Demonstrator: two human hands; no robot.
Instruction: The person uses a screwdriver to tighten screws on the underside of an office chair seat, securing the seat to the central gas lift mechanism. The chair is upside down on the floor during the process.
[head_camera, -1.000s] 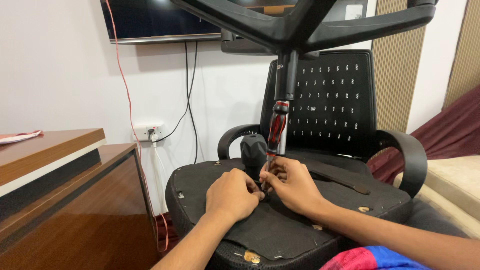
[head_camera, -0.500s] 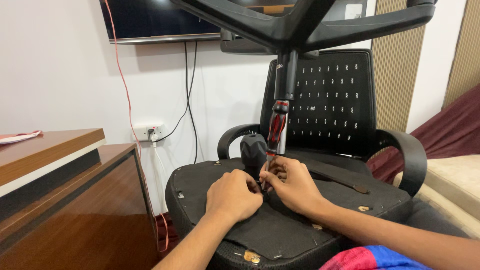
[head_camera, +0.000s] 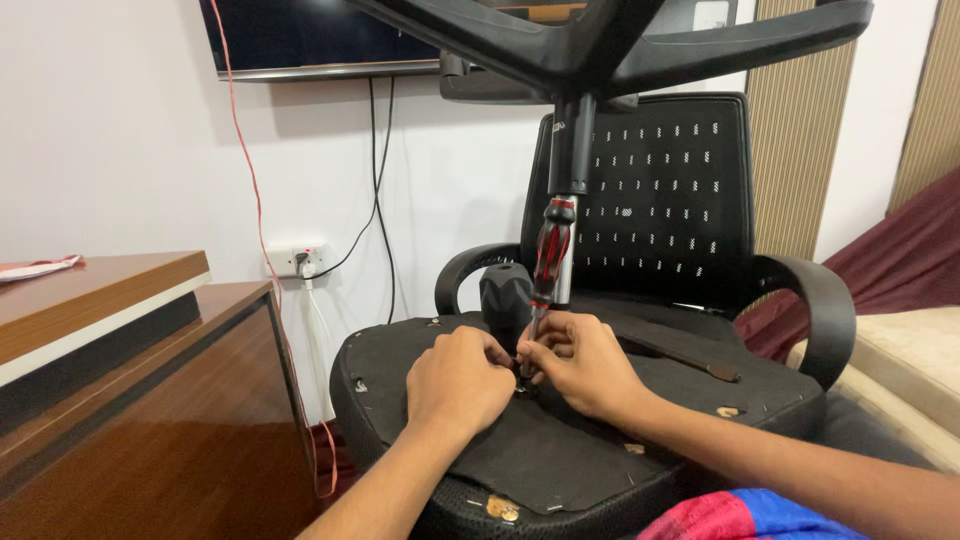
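Nearest to the person, under both forearms, lies the upturned chair seat, its black underside facing up. Both hands rest on it near its middle, side by side and touching each other. The left hand is curled, with its fingertips pinched at the spot where the tool meets the seat; what it pinches is too small to tell. The right hand is closed around the lower shaft of a screwdriver, just beside the left fingers. The screwdriver stands almost upright between the two hands, its red and black handle rising above them and its tip hidden by the fingers.

Just behind the hands stands a dark faceted knob, and right of them a flat black lever lies on the seat. Above the hands rises the chair column with the black star base on top. Behind it is the perforated backrest with curved armrests.

Left of the hands is a brown wooden desk. Farther, on the white wall, is a socket with cables, and a dark screen hangs above.
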